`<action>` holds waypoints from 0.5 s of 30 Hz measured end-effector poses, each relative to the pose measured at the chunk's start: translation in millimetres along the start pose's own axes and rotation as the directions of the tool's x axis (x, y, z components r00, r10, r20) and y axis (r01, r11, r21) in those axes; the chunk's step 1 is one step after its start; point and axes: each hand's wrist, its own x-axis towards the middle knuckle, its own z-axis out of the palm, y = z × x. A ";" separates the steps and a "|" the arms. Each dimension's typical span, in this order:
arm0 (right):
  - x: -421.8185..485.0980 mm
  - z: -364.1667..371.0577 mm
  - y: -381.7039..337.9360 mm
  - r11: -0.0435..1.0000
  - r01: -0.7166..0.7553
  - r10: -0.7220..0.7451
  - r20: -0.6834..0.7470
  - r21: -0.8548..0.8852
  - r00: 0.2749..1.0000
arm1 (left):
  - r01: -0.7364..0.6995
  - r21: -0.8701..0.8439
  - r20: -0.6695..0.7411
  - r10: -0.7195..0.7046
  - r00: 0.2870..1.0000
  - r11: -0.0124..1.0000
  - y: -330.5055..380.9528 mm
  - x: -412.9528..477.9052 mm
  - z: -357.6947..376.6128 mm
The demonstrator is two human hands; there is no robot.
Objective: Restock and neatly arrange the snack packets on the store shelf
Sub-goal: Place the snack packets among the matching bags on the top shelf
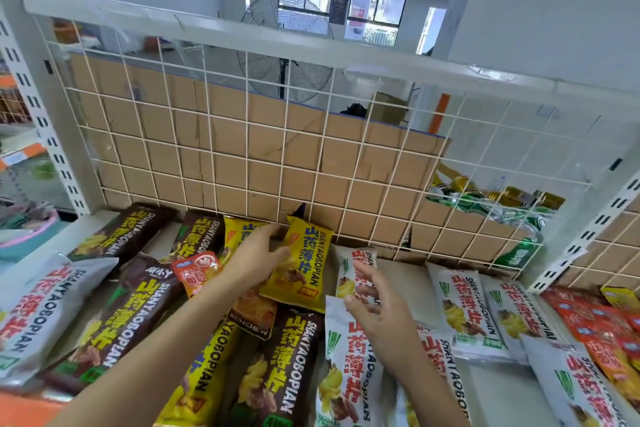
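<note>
Gripping a yellow snack packet [302, 263] printed SHANYAOBOPIAN, left hand [258, 255]; right hand [375, 305] hovers spread.

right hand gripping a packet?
No, the right hand hovers open-fingered over the white packets; only the left hand holds a yellow packet.

Two bare forearms reach up from the bottom edge of the view, each ending in a bare hand. No sleeve covers either forearm as far down as the picture shows. The left hand [258, 253] has no ring, watch or band on it, and the wrist just below it is bare as well. The right hand [375, 305] is likewise without glove or jewellery, its wrist uncovered. The fingernails of both hands look short and plain, without polish.
</note>
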 end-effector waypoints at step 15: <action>-5.9 29.9 -8.7 0.989 0.042 -0.023 0.126 -0.145 0.992 | -0.152 0.655 0.149 0.071 0.986 0.740 -25.9 -64.7 -16.3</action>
